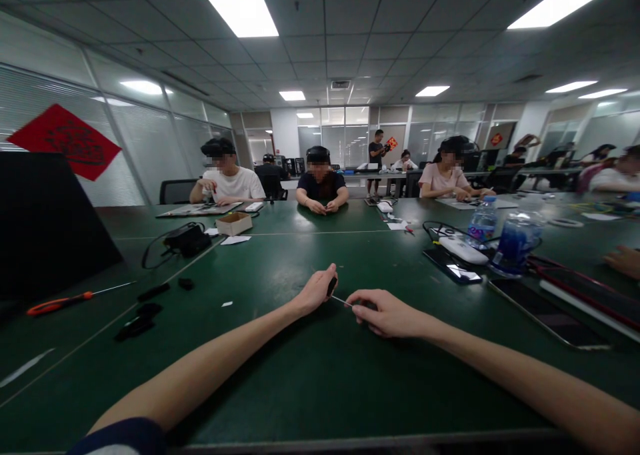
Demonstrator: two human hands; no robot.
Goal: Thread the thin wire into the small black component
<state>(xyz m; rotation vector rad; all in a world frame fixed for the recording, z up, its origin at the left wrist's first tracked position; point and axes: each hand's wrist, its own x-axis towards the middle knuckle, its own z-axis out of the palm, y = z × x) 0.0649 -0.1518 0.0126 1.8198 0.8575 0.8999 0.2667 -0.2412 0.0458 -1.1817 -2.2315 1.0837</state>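
Observation:
Over the green table (280,348), my left hand (316,291) is closed round a small black object (331,286), mostly hidden by the fingers. A thin light metal rod (341,300) runs from that object to my right hand (383,312). The thumb and index finger of my right hand pinch the rod's near end; whether it has a handle I cannot tell. To the left lie several small black pieces (137,323) and an orange-handled screwdriver (60,304). A white scrap (227,304) lies left of my hands.
A cardboard box (234,224) and a black cabled device (187,240) sit at the far left. On the right are phones (550,313), a white device (464,249) and water bottles (517,242). Several people sit across the table. A black panel (45,228) stands at the left edge.

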